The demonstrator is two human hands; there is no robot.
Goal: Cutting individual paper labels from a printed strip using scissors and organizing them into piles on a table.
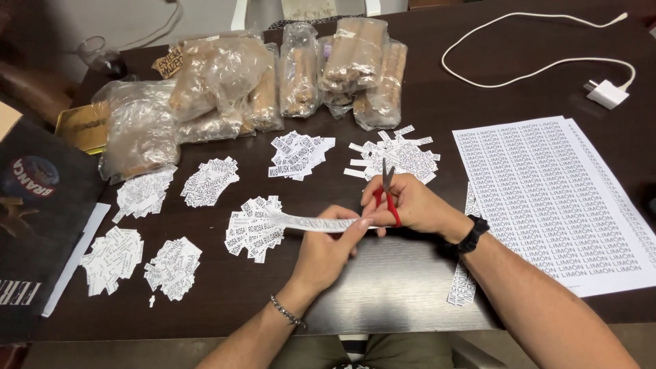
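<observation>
Head view: left hand (326,249) seen nearest, fingers pinched on printed paper strip (311,221), strip held flat just above dark table (396,287). Right hand (410,203) fingers clenched thru red scissors (388,195) handles, blades pointed up, at strip's right end. Cut label pile (254,229) lay under strip's left end. Printed sheets (547,198) lay to right. Farther back: more label piles (301,155), plastic bags w/ brown rolls (355,61), white charger cable (547,65).

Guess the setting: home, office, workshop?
Probably a home table used for small-batch labelling: printed label sheets, cut slip piles, bagged sticks. Right hand holds scissors; left hand holds a strip.
</observation>
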